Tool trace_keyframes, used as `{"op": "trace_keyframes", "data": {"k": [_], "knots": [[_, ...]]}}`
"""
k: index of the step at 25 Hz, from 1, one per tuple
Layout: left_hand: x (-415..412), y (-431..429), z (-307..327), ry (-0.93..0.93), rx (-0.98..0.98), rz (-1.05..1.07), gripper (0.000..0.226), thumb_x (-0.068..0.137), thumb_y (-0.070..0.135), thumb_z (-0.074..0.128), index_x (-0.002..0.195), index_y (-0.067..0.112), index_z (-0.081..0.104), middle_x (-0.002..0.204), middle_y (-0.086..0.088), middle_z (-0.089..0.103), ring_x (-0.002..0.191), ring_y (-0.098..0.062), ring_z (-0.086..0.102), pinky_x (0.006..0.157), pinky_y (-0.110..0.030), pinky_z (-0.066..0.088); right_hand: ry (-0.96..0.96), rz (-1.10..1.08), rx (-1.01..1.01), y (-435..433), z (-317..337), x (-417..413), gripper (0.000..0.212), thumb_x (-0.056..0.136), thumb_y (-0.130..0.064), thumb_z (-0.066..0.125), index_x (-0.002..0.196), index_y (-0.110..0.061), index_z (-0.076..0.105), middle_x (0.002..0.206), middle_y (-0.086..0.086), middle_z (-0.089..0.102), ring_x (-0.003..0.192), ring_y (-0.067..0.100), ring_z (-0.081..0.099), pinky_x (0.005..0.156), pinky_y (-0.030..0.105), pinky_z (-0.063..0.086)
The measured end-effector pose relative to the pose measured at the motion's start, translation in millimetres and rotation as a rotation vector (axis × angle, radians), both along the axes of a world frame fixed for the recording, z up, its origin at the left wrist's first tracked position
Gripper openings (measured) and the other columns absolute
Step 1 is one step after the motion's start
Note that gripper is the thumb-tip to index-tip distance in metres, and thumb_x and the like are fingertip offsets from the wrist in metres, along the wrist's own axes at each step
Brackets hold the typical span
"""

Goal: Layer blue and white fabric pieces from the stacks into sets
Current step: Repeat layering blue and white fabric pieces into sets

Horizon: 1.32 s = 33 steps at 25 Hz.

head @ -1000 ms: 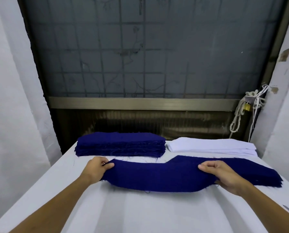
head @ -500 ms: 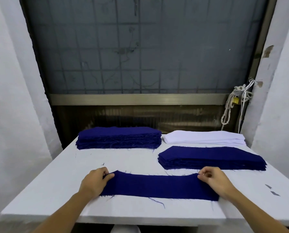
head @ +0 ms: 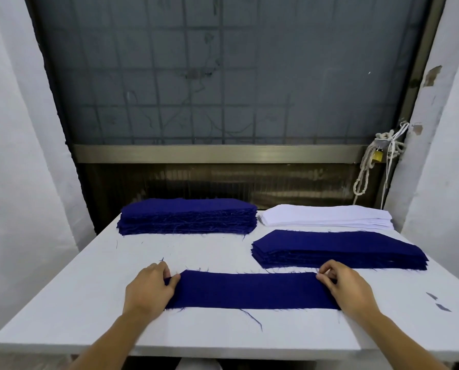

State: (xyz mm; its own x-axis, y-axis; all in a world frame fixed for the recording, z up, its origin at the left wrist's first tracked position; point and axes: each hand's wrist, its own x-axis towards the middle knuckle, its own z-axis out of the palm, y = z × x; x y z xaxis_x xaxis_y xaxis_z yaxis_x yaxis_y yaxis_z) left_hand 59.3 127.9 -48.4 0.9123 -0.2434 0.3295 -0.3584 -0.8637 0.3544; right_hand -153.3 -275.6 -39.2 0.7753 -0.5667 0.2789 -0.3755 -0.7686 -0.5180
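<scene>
One blue strip point(head: 249, 289) lies flat on the white surface point(head: 89, 303) at 6 o'clock. The left hand point(head: 149, 289) has its fingers clamped on the strip's left end and the right hand point(head: 348, 289) pinches its far right corner, so I judge this set to be at its first layer only. No white piece covers it yet, and the white stack point(head: 327, 216) at 1 o'clock, the tall blue stack point(head: 188, 216) at 11 o'clock and the lower blue stack point(head: 337, 249) at 2 o'clock all look thick, which suggests most of the layering is left.

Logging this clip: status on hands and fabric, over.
Left hand, right hand each pinch an end of the blue strip. Strip flat on table. Nothing in the way; white stack beyond.
</scene>
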Motion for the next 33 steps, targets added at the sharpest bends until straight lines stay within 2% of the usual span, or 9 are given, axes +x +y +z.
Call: {"op": "trace_keyframes", "data": {"k": [6,8,11,13,17,23,27,31,33], "knots": [[1.8,-1.3,4.2,0.008,0.042,-0.032,0.027,0.095,0.054,0.051,0.082,0.032,0.044,0.079,0.014,0.056,0.071,-0.004,0.053,0.058,-0.025,0.044,-0.034,-0.015,-0.030,3.4,3.2,-2.4,0.011,0.094,-0.035,0.069,0.092,-0.031,0.058,0.078,-0.014,0.055,0.073,0.003,0.055,0.053,0.020,0.037],[5.6,-5.2,10.6,0.035,0.121,-0.071,0.024,0.093,0.054,0.049,0.098,0.031,0.044,0.094,0.015,0.056,0.087,-0.007,0.052,0.067,-0.027,0.046,-0.034,-0.043,-0.090,5.4,5.6,-2.3,0.010,0.096,-0.031,0.067,0.091,-0.031,0.059,0.083,-0.016,0.052,0.077,0.004,0.054,0.055,0.020,0.039],[20.8,-19.6,25.4,-0.016,0.281,-0.109,0.046,0.090,0.055,0.052,0.129,0.030,0.043,0.124,0.008,0.055,0.113,-0.015,0.048,0.094,-0.030,0.045,-0.094,-0.085,-0.186,4.3,14.1,4.2,0.009,0.096,-0.023,0.066,0.091,-0.029,0.061,0.084,-0.017,0.052,0.080,0.006,0.051,0.054,0.020,0.039],[34.1,-37.0,39.4,-0.069,0.251,-0.131,0.048,0.092,0.054,0.054,0.132,0.030,0.045,0.128,0.007,0.056,0.116,-0.015,0.049,0.100,-0.031,0.043,-0.125,-0.089,-0.218,-2.1,24.5,14.0,0.006,0.096,-0.022,0.064,0.094,-0.028,0.062,0.085,-0.016,0.053,0.080,0.007,0.050,0.053,0.017,0.034],[56.3,-91.6,71.3,-0.097,0.113,-0.237,0.030,0.096,0.049,0.056,0.119,0.030,0.055,0.109,0.011,0.059,0.102,-0.011,0.051,0.090,-0.031,0.049,-0.148,-0.083,-0.241,-23.2,48.5,48.3,0.003,0.099,-0.026,0.060,0.098,-0.027,0.062,0.089,-0.012,0.059,0.085,0.007,0.051,0.055,0.018,0.037],[74.6,-210.0,110.0,0.016,-0.038,-0.409,0.014,0.098,0.041,0.061,0.095,0.028,0.062,0.083,0.012,0.062,0.079,-0.008,0.060,0.072,-0.030,0.055,-0.136,-0.078,-0.189,-74.9,70.0,124.9,0.008,0.101,-0.028,0.058,0.103,-0.025,0.065,0.098,-0.007,0.065,0.093,0.009,0.054,0.076,0.026,0.048],[93.1,-287.5,108.2,0.080,-0.004,-0.496,0.020,0.100,0.039,0.059,0.101,0.020,0.066,0.094,0.005,0.065,0.084,-0.011,0.061,0.077,-0.033,0.056,-0.037,-0.075,-0.162,-110.0,60.0,178.4,0.009,0.099,-0.036,0.061,0.102,-0.028,0.065,0.101,-0.009,0.065,0.095,0.010,0.056,0.087,0.027,0.053],[110.7,-350.0,96.7,0.128,0.098,-0.522,0.031,0.102,0.036,0.057,0.117,0.010,0.064,0.115,-0.007,0.065,0.103,-0.023,0.063,0.091,-0.040,0.055,0.027,-0.050,-0.131,-134.2,41.6,217.6,0.014,0.095,-0.046,0.064,0.097,-0.032,0.061,0.098,-0.012,0.061,0.095,0.011,0.054,0.083,0.025,0.051],[116.8,-372.4,89.3,0.159,0.151,-0.483,0.032,0.101,0.036,0.059,0.119,0.009,0.064,0.118,-0.008,0.065,0.103,-0.024,0.063,0.089,-0.037,0.055,0.081,-0.032,-0.116,-143.1,30.6,229.9,0.020,0.092,-0.051,0.065,0.098,-0.033,0.060,0.103,-0.012,0.059,0.096,0.010,0.051,0.084,0.024,0.050]]}}
